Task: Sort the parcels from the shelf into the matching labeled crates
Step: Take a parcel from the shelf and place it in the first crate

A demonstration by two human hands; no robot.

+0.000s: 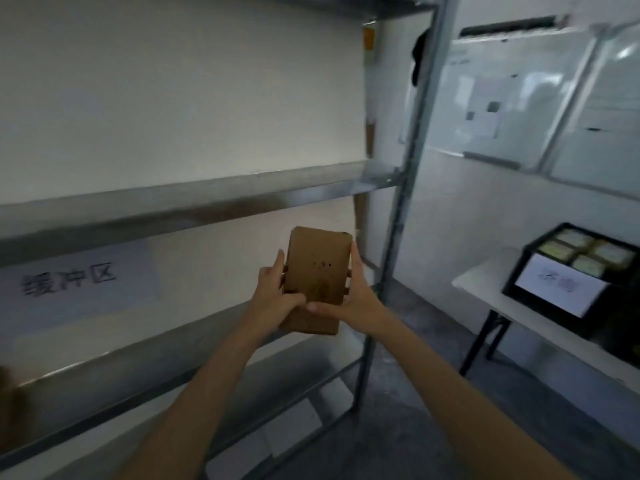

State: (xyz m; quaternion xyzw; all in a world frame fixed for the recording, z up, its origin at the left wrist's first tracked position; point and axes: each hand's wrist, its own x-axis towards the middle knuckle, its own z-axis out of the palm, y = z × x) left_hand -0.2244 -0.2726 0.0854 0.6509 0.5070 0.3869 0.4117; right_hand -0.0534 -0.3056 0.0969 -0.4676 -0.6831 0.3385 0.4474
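A flat brown cardboard parcel [317, 271] is held upright in front of the metal shelf [194, 202], its face with dark print turned toward me. My left hand [277, 289] grips its left edge, thumb across the lower front. My right hand [349, 299] grips its right edge, thumb meeting the left thumb on the lower front. At the right, a black crate [519, 278] with a white paper label stands on a white table [485, 282]. Several pale packets lie inside the crate.
A paper sign with characters [69, 278] hangs on the wall behind the middle shelf. The shelf's grey upright post [405, 202] stands just right of the parcel. A whiteboard [512, 91] hangs on the right wall. A brown object [10, 386] sits at the far left shelf edge.
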